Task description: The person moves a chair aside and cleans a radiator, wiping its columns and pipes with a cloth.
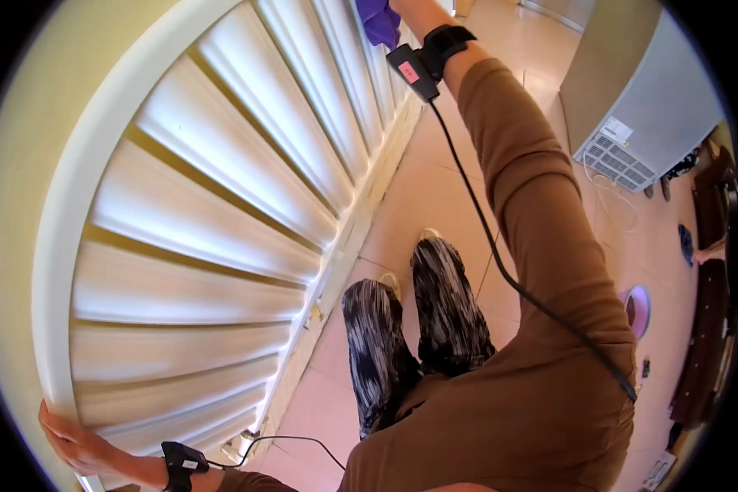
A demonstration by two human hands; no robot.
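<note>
while right hand meets far purple cloth, likely soft, best bunched: fingers indiscernible; left hand: fingers together against radiator, near end, grip unclear.

And here we are inside a home, by every sign on show! Look left: 1 big white radiator with long slats, up against a yellow wall. Underfoot, pinkish floor tiles, household style. Over to the right, 1 large grey appliance with a vent grille low down, and on the far right edge, dark brown furniture, shiny and wood-like. Domestic all round, though which room exactly, we can't tell!
</note>
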